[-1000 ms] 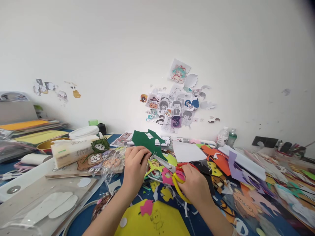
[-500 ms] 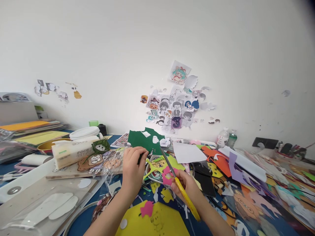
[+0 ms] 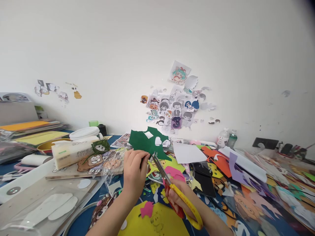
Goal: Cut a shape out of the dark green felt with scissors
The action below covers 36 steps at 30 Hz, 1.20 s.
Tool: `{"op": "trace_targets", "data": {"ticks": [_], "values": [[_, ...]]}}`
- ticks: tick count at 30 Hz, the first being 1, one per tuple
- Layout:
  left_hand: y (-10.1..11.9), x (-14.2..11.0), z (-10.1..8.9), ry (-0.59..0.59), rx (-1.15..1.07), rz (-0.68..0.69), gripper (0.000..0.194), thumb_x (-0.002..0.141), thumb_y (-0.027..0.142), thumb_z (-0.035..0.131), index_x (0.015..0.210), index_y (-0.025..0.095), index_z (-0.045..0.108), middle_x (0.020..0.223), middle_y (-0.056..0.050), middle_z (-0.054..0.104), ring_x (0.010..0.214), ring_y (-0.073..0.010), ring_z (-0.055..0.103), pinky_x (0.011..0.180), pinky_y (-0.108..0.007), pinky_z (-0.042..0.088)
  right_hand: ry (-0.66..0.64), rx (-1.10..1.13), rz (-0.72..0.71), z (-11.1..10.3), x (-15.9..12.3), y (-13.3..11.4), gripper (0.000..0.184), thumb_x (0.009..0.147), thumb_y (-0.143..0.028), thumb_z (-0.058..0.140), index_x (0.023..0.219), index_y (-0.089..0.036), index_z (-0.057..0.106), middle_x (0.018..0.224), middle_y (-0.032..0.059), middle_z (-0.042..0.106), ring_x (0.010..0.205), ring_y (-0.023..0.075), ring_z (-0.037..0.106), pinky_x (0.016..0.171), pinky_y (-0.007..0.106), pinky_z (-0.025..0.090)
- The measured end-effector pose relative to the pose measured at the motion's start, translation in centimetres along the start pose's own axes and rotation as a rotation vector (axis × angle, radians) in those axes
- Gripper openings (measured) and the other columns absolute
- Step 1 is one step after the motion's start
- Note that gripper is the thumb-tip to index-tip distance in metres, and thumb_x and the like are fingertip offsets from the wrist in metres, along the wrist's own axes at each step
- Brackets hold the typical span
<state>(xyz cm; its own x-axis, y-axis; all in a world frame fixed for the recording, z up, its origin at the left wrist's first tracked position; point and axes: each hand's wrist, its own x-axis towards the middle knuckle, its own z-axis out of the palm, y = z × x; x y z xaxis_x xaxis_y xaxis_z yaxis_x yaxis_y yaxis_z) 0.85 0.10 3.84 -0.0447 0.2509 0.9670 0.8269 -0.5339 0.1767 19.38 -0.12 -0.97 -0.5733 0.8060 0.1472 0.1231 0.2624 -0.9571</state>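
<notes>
My left hand [image 3: 135, 167] is closed, its thumb and fingers pinching the lower edge of a dark green felt sheet [image 3: 140, 140]. The sheet rises beyond the hand, with ragged edges and cut-out holes. A dark bit shows between thumb and fingers, too small to make out. In my right hand [image 3: 178, 193] is a pair of scissors [image 3: 164, 173] with yellow and red handles. Its blades are slightly apart, their tips at the sheet's lower edge beside my left fingertips. Below lies a yellow sheet [image 3: 172, 223] with a drawn figure and a pink cut-out [image 3: 147, 209].
Coloured scraps crowd the blue table, among them a white paper [image 3: 189, 153] and orange and purple pieces on the right. A tissue pack [image 3: 72, 152] and a white-lidded tub [image 3: 85, 133] stand left. Two bottles [image 3: 222, 138] stand by the wall, which carries paper pictures [image 3: 177, 108].
The scissors have swung toward the left, with their handles opened and the red one now showing. The green felt sheet has shifted slightly right and tilted, with my left hand.
</notes>
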Motion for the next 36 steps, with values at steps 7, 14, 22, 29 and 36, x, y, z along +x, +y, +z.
{"op": "trace_targets", "data": {"ticks": [7,14,22,29,36], "values": [[0.1,0.1,0.0,0.012,0.023,0.020,0.010,0.079,0.012,0.053,0.084,0.020,0.052,0.075,-0.002,0.055,0.075,-0.0157,0.047,0.071,-0.031,0.041,-0.082,0.052,0.022,-0.2,-0.5,-0.7,0.058,0.070,-0.076,0.045,0.077,-0.018,0.045,0.053,-0.0068,0.043,0.035,0.0042,0.037,0.036,0.018,0.031],[0.0,-0.1,0.0,0.010,0.009,0.084,0.017,0.079,0.008,0.052,0.089,0.020,0.052,0.081,-0.003,0.059,0.076,-0.0152,0.049,0.074,-0.033,0.042,-0.104,0.066,0.016,-0.3,-0.5,-0.8,0.057,0.073,-0.072,0.046,0.077,-0.016,0.047,0.055,-0.0059,0.044,0.035,0.0036,0.038,0.036,0.017,0.032],[0.5,-0.1,0.2,0.058,0.026,0.183,0.016,0.077,0.006,0.055,0.088,0.018,0.053,0.081,-0.004,0.060,0.075,-0.0147,0.052,0.074,-0.032,0.043,-0.084,0.141,-0.058,0.0,-0.5,-1.1,0.054,0.077,-0.069,0.046,0.078,-0.014,0.050,0.054,-0.0050,0.044,0.035,0.0040,0.037,0.036,0.017,0.033],[1.0,-0.3,0.4,0.075,0.055,0.252,0.019,0.074,0.003,0.057,0.087,0.016,0.053,0.080,-0.005,0.061,0.075,-0.0148,0.052,0.075,-0.032,0.043,-0.051,0.157,-0.048,0.1,-0.6,-1.2,0.058,0.073,-0.073,0.046,0.076,-0.015,0.050,0.054,-0.0035,0.045,0.036,0.0052,0.039,0.035,0.018,0.032],[1.7,-0.6,0.5,0.081,0.028,0.234,0.016,0.074,0.001,0.056,0.084,0.013,0.053,0.080,-0.006,0.059,0.077,-0.0147,0.052,0.074,-0.031,0.041,0.013,0.171,-0.029,0.5,-2.1,-4.7,0.058,0.070,-0.075,0.047,0.074,-0.018,0.056,0.057,-0.0008,0.048,0.040,0.0093,0.042,0.039,0.024,0.036]]}}
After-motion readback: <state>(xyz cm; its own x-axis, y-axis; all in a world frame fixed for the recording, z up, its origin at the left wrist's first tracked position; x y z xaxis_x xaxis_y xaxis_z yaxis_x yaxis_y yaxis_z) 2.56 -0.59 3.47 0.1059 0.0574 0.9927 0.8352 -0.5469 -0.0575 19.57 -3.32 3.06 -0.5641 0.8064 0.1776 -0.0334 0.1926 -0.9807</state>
